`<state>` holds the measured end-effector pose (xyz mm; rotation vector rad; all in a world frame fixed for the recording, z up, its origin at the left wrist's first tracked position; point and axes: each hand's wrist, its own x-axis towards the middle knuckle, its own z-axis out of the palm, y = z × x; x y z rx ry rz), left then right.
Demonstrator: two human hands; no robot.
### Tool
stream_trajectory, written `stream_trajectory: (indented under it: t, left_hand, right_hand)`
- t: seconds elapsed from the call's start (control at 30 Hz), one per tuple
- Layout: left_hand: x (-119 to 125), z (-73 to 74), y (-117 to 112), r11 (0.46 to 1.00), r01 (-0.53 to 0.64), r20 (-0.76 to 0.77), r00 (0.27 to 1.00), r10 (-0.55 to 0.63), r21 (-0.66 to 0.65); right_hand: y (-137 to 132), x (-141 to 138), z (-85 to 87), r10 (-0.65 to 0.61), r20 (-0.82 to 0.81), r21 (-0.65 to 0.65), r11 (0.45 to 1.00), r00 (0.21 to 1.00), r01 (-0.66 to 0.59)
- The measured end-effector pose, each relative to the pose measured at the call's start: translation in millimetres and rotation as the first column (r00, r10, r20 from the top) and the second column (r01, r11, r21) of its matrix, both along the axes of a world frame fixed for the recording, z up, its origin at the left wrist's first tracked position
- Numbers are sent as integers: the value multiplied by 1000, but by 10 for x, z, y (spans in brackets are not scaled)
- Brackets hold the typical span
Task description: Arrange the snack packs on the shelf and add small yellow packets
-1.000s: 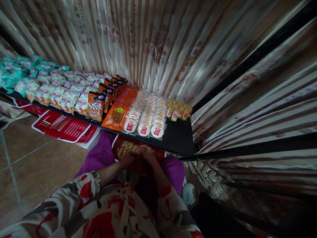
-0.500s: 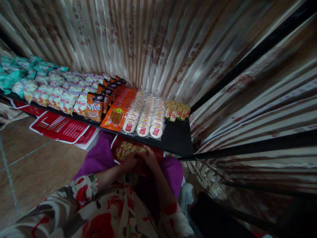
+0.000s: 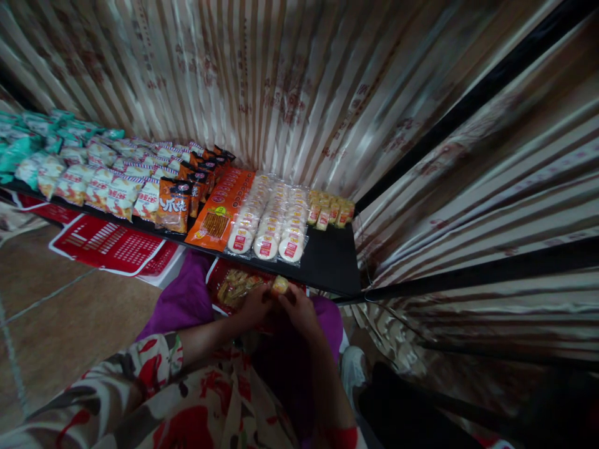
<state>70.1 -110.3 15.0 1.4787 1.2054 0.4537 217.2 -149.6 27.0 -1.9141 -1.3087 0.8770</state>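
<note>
Between my two hands, over the red basket [image 3: 214, 284] at my lap, is a small yellow wrapped snack [image 3: 279, 285]. My left hand [image 3: 257, 305] pinches it from the left, its fingertips partly in shadow. From the right, the closed fingers of my right hand [image 3: 299, 307] grip the same snack. Under and beside my left hand, several more yellow wrapped snacks [image 3: 236, 285] lie heaped in the basket. Similar yellow packs [image 3: 331, 209] stand in short rows at the right end of the black shelf [image 3: 330, 265].
Along the shelf lie rows of round white crackers [image 3: 265, 245], an orange flat bag [image 3: 215, 218], orange-black bags [image 3: 173, 204], white bags [image 3: 122, 194] and teal bags [image 3: 19, 149]. Another red basket [image 3: 112, 243] is below left. A striped curtain [image 3: 262, 81] and dark bars [image 3: 444, 131] enclose the shelf.
Both hands have lifted slightly and shifted right, and the yellow snack now shows between their fingers. The view has moved a little, so the shelf sits slightly further left.
</note>
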Motion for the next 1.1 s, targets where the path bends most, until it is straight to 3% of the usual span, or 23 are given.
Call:
stream_trajectory:
  t: [0.23, 0.33, 0.53, 0.8, 1.1]
  left_hand:
    - [266, 163, 56, 999, 33, 189, 982, -29, -20]
    - [412, 193, 102, 999, 48, 201, 979, -44, -14]
    - [711, 254, 194, 996, 33, 70, 997, -38, 78]
    - [1092, 463, 332, 980, 67, -80, 995, -53, 186]
    - [1467, 493, 471, 982, 168, -285, 948, -138, 81]
  right_hand:
    - [29, 193, 163, -169, -112, 93, 979, 979, 180]
    - [46, 298, 191, -244, -154, 124, 957, 957, 264]
    - [79, 488, 210, -286, -185, 190, 928, 940, 320]
    - [199, 780, 124, -389, -170, 216, 881, 905, 420]
    - [293, 1043, -92, -415, -139, 237, 868, 899, 437]
